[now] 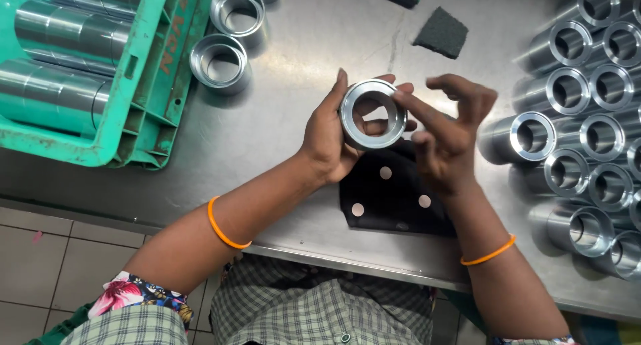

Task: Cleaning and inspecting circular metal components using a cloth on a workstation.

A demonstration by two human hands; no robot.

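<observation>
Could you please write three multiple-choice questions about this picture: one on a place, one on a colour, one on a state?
1. Where is the green crate?
A. at the table's left
B. at the table's right
C. on the floor

2. What colour are the bangles on both wrists?
A. blue
B. orange
C. white

3. How is the metal ring being kept?
A. lying on the table
B. inside the crate
C. held above the table

Answers:
1 A: the crate holds metal cylinders at the upper left.
2 B: each wrist shows a thin orange band.
3 C: the left hand grips it and the right hand touches its rim with a fingertip.
</observation>
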